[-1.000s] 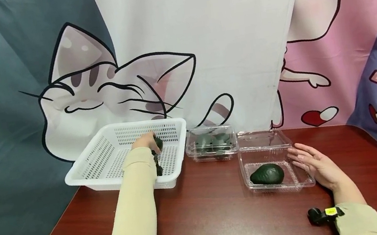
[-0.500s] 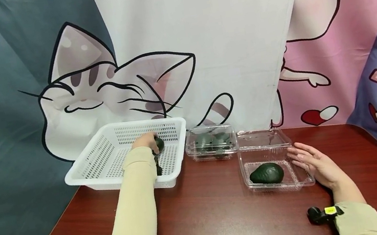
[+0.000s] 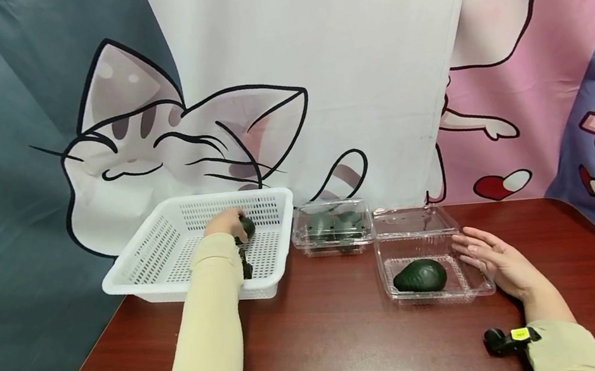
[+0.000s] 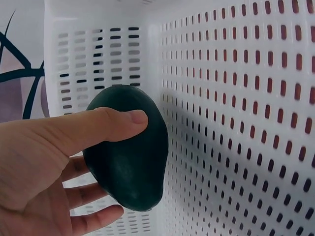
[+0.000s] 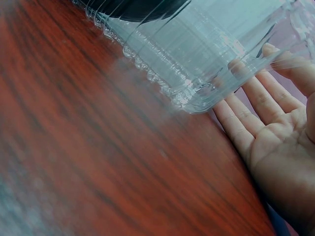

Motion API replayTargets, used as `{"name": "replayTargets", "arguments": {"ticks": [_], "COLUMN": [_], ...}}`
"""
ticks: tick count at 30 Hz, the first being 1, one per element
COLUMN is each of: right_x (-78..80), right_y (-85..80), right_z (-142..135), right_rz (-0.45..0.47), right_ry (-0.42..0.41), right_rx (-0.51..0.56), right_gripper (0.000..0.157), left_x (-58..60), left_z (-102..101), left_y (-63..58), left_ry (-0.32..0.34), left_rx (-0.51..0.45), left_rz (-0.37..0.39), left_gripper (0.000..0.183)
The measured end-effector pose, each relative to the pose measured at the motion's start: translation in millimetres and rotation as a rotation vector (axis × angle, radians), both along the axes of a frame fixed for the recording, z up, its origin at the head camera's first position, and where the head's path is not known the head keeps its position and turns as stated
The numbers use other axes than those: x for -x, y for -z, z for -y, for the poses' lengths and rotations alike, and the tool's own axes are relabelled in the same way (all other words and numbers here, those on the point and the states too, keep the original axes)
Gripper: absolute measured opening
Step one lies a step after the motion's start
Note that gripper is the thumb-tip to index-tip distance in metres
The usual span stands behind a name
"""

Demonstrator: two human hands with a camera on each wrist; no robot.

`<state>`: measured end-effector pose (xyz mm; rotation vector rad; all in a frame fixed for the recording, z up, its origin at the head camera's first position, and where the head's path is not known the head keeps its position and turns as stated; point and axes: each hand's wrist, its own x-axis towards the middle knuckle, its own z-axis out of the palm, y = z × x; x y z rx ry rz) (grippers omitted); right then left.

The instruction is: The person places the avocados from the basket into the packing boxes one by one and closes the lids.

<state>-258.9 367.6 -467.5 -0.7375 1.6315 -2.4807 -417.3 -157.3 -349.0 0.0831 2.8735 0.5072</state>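
My left hand (image 3: 225, 224) is inside a white plastic basket (image 3: 133, 285) and holds a dark green avocado (image 3: 248, 227). In the left wrist view the thumb lies across this avocado (image 4: 130, 162) and the fingers pass behind it, close to the perforated wall (image 4: 236, 98). My right hand (image 3: 505, 262) is at the right side of an open clear clamshell box (image 3: 472, 292), its fingers extended along the wall. Another avocado (image 3: 420, 276) lies in that box. The right wrist view shows the fingers (image 5: 261, 101) at the box's corner, partly seen through the clear plastic.
A second clear box (image 3: 329, 205), its lid down over avocados, stands between basket and open box. The open box's lid (image 3: 415, 219) is folded back behind it. All stand on a reddish-brown table (image 3: 350, 344), with a printed curtain (image 3: 373, 71) behind.
The left hand shifts very slightly left within the basket, with the avocado in its grip. The right hand stays beside the open box.
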Motion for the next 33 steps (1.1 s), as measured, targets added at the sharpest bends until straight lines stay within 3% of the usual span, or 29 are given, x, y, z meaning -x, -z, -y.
{"name": "replayTargets", "arguments": {"ticks": [14,20,27,33], "right_x": [-2.1,-1.3,0.0,0.6], "right_y": [2.7,3.6,2.5,0.9], "right_z": [-2,-1,-1,-1], "right_rz": [-0.007,-0.023,-0.036,-0.035], "right_ry": [-0.028,-0.053,-0.074,-0.072], "right_rx": [0.002,0.030,0.048,0.052], "right_gripper": [0.044,0.045,0.045,0.046], "left_x": [-4.2,-5.5,-4.2,-5.5], "left_z": [6,-1,-17,-22], "left_y": [-17.5,-32.8,-55.9,-65.4], "left_ry": [0.005,0.032,0.090,0.103], "left_rx": [0.034,0.037,0.064,0.073], "left_rz": [-0.052,-0.083,-0.184,-0.212], "left_gripper": [0.068,0.069,0.070,0.070]}}
